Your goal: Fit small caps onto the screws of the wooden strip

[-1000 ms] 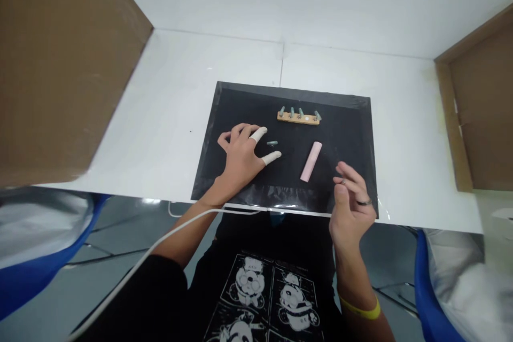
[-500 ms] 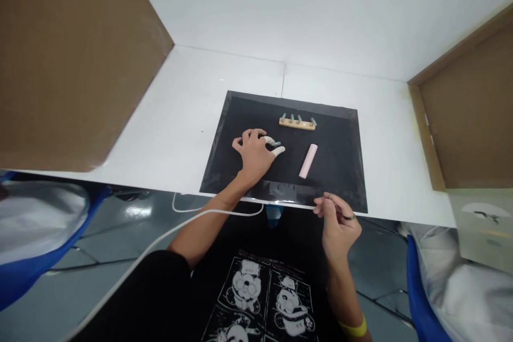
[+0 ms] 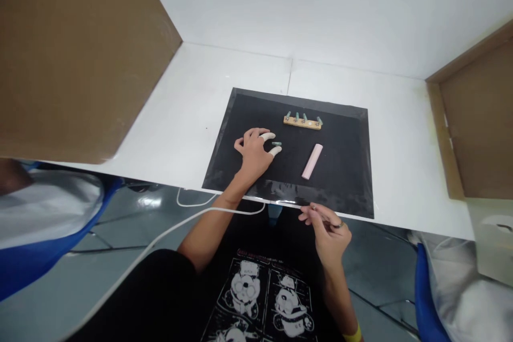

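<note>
My left hand (image 3: 254, 152) rests over the black mat (image 3: 340, 171), white covers on its thumb and index finger. Those two fingers are spread apart. In the gap between them a small green peg-like piece (image 3: 276, 144) lies on the mat, apparently untouched. Down at the table's front edge my right hand (image 3: 328, 232) is closed, thumb and fingertips pinched together; whatever they may hold is too small to make out. Beyond the left hand sits a light wooden strip (image 3: 300, 122) with several green pegs standing in it and one pale round spot.
A pale pink bar (image 3: 312, 161) lies slantwise on the mat. Brown panels stand at the left (image 3: 80, 64) and right (image 3: 481, 133) of the white table (image 3: 176, 117). A white cable (image 3: 168, 232) crosses over my left forearm. Blue chairs flank me.
My left thumb and index finger have parted from around the green piece, leaving it on the mat. My right hand has shifted left along the table edge, still pinched.
</note>
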`<state>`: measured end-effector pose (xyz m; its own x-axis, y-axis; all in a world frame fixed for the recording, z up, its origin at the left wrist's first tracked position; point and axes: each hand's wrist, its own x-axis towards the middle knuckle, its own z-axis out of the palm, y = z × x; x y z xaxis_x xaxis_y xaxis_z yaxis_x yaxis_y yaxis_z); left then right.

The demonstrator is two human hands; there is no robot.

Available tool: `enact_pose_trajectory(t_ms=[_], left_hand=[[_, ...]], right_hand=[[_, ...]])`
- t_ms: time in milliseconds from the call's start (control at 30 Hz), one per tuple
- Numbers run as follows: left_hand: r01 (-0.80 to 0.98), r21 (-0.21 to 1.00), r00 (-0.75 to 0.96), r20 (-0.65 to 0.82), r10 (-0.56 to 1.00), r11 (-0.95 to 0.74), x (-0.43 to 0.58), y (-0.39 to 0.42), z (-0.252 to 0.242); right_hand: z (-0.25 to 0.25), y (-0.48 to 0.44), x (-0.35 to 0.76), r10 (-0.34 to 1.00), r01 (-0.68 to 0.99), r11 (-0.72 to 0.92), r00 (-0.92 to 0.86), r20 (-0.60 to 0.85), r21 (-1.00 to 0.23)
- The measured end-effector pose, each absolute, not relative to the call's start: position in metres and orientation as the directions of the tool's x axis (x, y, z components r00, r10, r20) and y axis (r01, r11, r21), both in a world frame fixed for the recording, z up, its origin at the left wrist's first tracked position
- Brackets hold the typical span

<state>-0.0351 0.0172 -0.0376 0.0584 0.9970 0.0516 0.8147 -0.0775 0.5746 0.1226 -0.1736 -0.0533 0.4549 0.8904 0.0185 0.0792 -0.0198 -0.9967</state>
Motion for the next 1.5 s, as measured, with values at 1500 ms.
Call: enact_pose_trajectory(t_ms=[1500], left_hand=[[0.862,0.506,-0.001,0.058,0.998,-0.029,-0.039,0.016,-0.028]], right_hand=[[0.032,-0.076,0.132,0.986,-0.907,0.05,0.113,-0.126,-0.418]])
